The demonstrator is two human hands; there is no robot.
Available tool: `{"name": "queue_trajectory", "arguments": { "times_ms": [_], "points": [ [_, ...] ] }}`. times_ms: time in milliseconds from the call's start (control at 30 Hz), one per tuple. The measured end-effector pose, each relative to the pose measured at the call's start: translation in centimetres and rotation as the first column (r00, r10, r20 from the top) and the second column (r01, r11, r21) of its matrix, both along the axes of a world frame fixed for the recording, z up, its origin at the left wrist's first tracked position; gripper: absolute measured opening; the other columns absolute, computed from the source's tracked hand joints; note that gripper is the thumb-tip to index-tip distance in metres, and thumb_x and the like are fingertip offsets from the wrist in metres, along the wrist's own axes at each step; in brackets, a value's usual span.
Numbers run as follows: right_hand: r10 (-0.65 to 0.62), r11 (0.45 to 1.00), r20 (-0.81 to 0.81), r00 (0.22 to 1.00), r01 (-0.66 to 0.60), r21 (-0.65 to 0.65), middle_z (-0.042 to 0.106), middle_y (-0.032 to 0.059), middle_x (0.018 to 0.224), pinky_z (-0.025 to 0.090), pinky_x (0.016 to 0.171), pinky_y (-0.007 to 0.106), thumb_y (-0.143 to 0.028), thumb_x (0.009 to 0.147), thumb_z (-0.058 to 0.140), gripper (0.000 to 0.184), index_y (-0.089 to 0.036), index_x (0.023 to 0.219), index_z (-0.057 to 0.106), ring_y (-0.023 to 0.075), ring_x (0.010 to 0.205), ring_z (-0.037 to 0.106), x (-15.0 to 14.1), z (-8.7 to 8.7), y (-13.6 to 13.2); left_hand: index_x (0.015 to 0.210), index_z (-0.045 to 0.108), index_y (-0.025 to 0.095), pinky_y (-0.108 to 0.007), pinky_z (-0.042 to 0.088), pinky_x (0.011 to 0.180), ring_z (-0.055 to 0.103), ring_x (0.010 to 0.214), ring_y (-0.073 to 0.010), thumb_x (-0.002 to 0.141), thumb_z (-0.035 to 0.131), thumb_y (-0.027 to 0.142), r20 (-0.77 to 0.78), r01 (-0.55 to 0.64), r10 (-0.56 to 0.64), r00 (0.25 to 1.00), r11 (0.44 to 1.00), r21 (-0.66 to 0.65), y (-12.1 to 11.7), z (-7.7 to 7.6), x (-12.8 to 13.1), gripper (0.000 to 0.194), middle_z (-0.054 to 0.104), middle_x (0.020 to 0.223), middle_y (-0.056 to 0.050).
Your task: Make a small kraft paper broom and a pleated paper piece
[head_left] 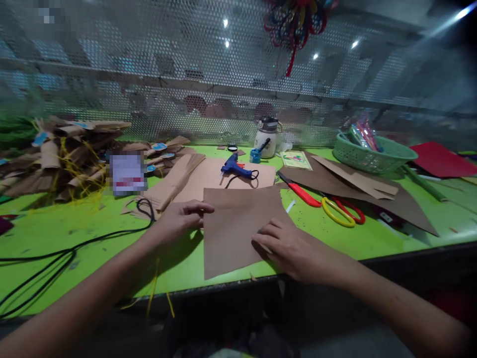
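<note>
A sheet of brown paper (234, 233) lies in front of me, close to the table's front edge. At its left edge, my left hand (186, 216) grips the paper near the upper corner, fingertips over the edge. My right hand (285, 243) has its bent fingers closed on the right side of the same sheet, with the thumb hidden. Just beyond the sheet, a blue glue gun (236, 168) rests on a lighter piece of brown paper (263, 174). A utility knife with a red handle (303, 194) lies right of the sheet.
Scissors with yellow and red handles (339, 213) lie on the right beside dark brown paper (410, 214). A green basket (372, 156), a white jar (265, 141) and a blue pot (255, 156) stand behind. Folded paper pieces (52, 156) and a black cord (108, 233) occupy the left.
</note>
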State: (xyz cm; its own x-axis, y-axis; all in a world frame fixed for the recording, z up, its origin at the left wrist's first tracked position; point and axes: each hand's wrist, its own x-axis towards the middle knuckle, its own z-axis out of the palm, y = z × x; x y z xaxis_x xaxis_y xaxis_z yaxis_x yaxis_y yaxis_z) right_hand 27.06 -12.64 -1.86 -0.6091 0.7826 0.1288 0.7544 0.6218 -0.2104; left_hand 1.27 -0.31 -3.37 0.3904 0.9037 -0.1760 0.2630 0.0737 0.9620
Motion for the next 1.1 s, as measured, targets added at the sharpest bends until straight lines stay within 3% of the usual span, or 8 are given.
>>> {"name": "queue_trajectory", "arguments": {
  "times_ms": [200,300,400,500,733,933,1100],
  "points": [
    [-0.155,0.987,-0.101,0.983,0.16,0.036,0.061,0.011,0.101,0.046,0.079,0.034,-0.018,0.091,0.045,0.029,-0.019,0.119,0.055,0.0208,0.093,0.054,4.6,0.5,0.0,0.08,0.075,0.02,-0.026,0.047,0.056,0.059,0.073,-0.0192,0.058,0.059,0.014,-0.045,0.025,-0.019,0.999,0.99,0.141,0.2,-1.2,-0.2,0.028,0.068,0.096,-0.009],
    [-0.135,0.991,0.012,0.991,0.135,-0.003,0.059,0.0123,0.11,0.045,0.087,0.039,-0.013,0.086,0.047,0.037,-0.02,0.122,0.053,0.0229,0.102,0.051,5.8,1.1,-0.3,0.084,0.075,0.018,-0.027,0.047,0.054,0.06,0.069,-0.0193,0.059,0.059,0.014,0.034,0.01,-0.012,0.999,0.999,0.046,0.0,-1.4,-0.2,0.03,0.068,0.089,-0.01],
    [-0.046,0.996,0.085,0.995,0.053,-0.077,0.054,0.0112,0.121,0.037,0.097,0.045,-0.009,0.076,0.054,0.051,-0.022,0.125,0.051,0.0251,0.111,0.046,4.7,1.7,-1.6,0.09,0.074,0.013,-0.028,0.048,0.055,0.061,0.068,-0.0196,0.059,0.059,0.012,0.125,0.006,0.005,0.992,0.996,-0.088,-0.2,-1.4,-0.3,0.034,0.067,0.082,-0.012],
    [-0.02,0.996,0.09,0.996,0.027,-0.084,0.049,0.0118,0.128,0.031,0.101,0.048,-0.007,0.068,0.057,0.063,-0.02,0.129,0.046,0.0281,0.118,0.039,2.6,1.6,-2.9,0.087,0.074,0.011,-0.027,0.048,0.059,0.061,0.072,-0.0199,0.056,0.058,0.009,0.146,0.016,0.001,0.989,0.993,-0.116,-0.3,-1.5,-0.4,0.035,0.067,0.087,-0.014],
    [-0.039,0.999,0.039,0.998,0.041,-0.028,0.052,0.0164,0.123,0.036,0.097,0.046,-0.014,0.083,0.047,0.049,-0.013,0.132,0.042,0.0271,0.114,0.043,1.0,-0.4,-3.7,0.086,0.074,0.01,-0.024,0.046,0.055,0.055,0.061,-0.0151,0.054,0.057,0.009,0.164,0.008,0.02,0.986,0.985,-0.174,-0.4,-1.2,-0.5,0.037,0.065,0.074,-0.01],
    [-0.07,0.997,-0.039,0.997,0.07,0.01,0.048,0.0146,0.131,0.028,0.105,0.049,-0.021,0.079,0.056,0.058,-0.015,0.134,0.04,0.0292,0.121,0.037,0.7,0.0,-4.9,0.076,0.073,0.01,-0.019,0.038,0.046,0.042,0.05,-0.0096,0.049,0.054,0.007,0.152,-0.069,0.108,0.982,0.969,-0.238,-1.0,-0.2,-0.1,0.033,0.055,0.057,-0.002],
    [-0.107,0.992,-0.028,0.994,0.105,-0.07,0.053,0.0135,0.125,0.037,0.098,0.045,-0.011,0.078,0.053,0.057,-0.017,0.134,0.042,0.0263,0.113,0.045,2.1,-0.4,-4.7,0.075,0.072,0.011,-0.021,0.035,0.043,0.043,0.048,-0.0124,0.052,0.053,0.013,0.087,-0.055,0.074,0.993,0.977,-0.208,-1.6,0.3,-0.2,0.03,0.05,0.051,-0.001]
  ]
}}
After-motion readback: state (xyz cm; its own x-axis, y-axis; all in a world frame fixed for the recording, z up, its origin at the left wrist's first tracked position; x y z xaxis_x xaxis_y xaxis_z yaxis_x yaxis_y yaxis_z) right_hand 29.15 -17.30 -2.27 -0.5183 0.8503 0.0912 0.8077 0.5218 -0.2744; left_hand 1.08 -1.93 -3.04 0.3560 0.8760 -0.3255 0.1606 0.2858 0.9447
